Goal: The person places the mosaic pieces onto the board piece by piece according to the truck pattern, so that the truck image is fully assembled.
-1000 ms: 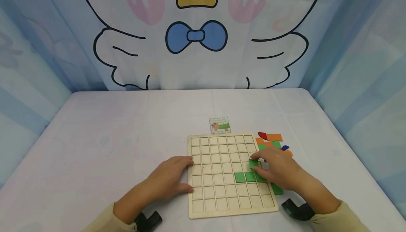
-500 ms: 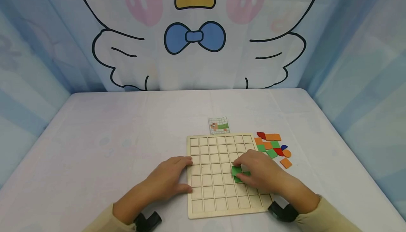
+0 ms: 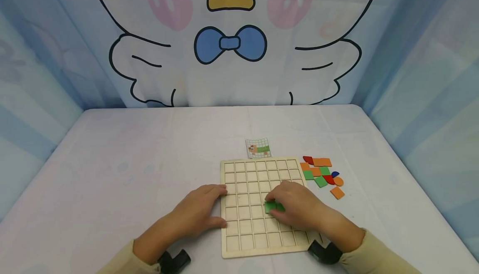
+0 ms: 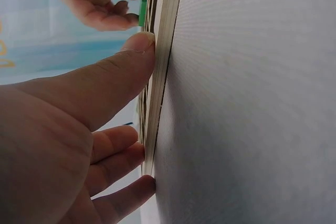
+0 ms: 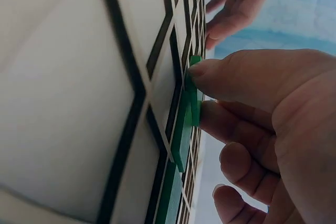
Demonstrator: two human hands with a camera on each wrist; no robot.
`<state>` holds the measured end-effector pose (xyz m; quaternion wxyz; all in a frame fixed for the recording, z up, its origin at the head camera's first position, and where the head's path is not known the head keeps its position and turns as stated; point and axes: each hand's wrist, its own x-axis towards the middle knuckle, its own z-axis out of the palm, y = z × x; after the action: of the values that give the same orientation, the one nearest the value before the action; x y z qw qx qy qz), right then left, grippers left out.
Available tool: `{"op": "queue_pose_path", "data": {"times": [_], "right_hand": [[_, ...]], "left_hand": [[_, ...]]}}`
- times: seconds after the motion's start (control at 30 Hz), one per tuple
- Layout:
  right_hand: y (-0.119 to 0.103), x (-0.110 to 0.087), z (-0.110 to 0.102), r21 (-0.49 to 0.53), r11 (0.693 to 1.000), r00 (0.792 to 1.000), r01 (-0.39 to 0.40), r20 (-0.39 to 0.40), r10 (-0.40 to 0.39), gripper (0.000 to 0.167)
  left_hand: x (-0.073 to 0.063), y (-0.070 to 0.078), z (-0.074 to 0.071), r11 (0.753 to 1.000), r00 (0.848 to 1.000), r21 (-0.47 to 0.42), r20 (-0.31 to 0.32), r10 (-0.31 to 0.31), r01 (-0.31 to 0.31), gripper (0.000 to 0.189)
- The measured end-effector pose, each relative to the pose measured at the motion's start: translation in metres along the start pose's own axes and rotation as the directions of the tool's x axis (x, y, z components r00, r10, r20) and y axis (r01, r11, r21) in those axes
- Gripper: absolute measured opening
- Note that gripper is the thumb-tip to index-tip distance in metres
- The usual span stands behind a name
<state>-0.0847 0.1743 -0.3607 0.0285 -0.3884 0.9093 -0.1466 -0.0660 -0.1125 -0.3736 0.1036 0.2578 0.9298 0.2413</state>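
Touching the gridded board (image 3: 245, 212), the straight-fingered left hand (image 3: 197, 210) faces the right hand (image 3: 296, 206), which pinches a green tile (image 3: 269, 208).

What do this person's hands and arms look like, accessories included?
The left hand and right hand are bare, no rings visible. The beige fabric left sleeve and matching right sleeve end near the wrists, where a bent black left wrist device and similar right wrist device sit; no cables show.
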Motion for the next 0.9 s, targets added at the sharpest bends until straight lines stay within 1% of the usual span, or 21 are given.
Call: {"op": "queue_pose_path", "data": {"times": [0.13,0.37,0.73,0.9], "right_hand": [[-0.001,-0.0002,0.0016,0.006,1.0,1.0,-0.007,0.015,0.007,0.017],[-0.0015,-0.0006,0.0023,0.013,1.0,1.0,-0.001,0.017,0.001,0.017],[-0.0016,-0.0021,0.0009,0.035,0.999,0.999,-0.01,0.045,0.008,0.018],[-0.0014,-0.0021,0.0013,0.025,1.0,0.999,0.0,0.034,-0.001,0.018]], "left_hand": [[0.0002,0.0002,-0.0008,1.0,1.0,0.003,0.001,0.0,0.0,0.07],[0.0011,-0.0005,-0.0001,1.0,1.0,0.001,0.001,-0.005,0.005,0.071],[0.0,0.0002,-0.0009,1.0,1.0,-0.003,-0.005,0.005,-0.005,0.07],[0.0005,0.0007,-0.001,1.0,1.0,0.003,-0.002,-0.001,0.001,0.07]]}}
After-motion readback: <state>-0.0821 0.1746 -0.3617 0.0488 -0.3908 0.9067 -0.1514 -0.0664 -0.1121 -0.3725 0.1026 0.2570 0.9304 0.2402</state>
